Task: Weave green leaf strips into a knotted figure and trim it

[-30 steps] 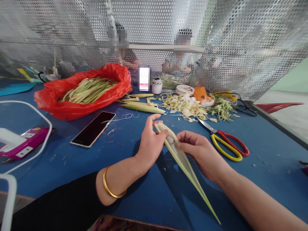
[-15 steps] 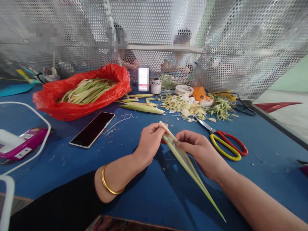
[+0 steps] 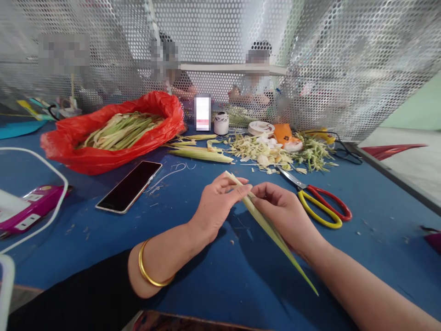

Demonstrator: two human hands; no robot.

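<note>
Both my hands hold a long, pale green corn husk [image 3: 269, 230], folded lengthwise, its pointed tip slanting down toward the lower right. My left hand [image 3: 217, 207] is closed near the blunt upper end, thumb pressed on top. Close beside it, my right hand [image 3: 280, 209] pinches the husk's edge between thumb and curled fingers. Scissors [image 3: 319, 200] with one red and one yellow handle lie right of my right hand. Behind my hands are more husks [image 3: 203, 154] and a heap of shredded scraps [image 3: 251, 149].
A red plastic bag [image 3: 65, 151] full of husk strips stands back left on the blue table [image 3: 193, 299]. A phone [image 3: 129, 187], white threads [image 3: 168, 177], a purple power strip [image 3: 32, 207] and a white cord [image 3: 58, 168] lie left. People sit behind the perforated screen [image 3: 220, 27].
The husk's two sides, spread apart earlier, now lie together. My left thumb has moved down along it toward my right hand, and the tip has risen slightly.
</note>
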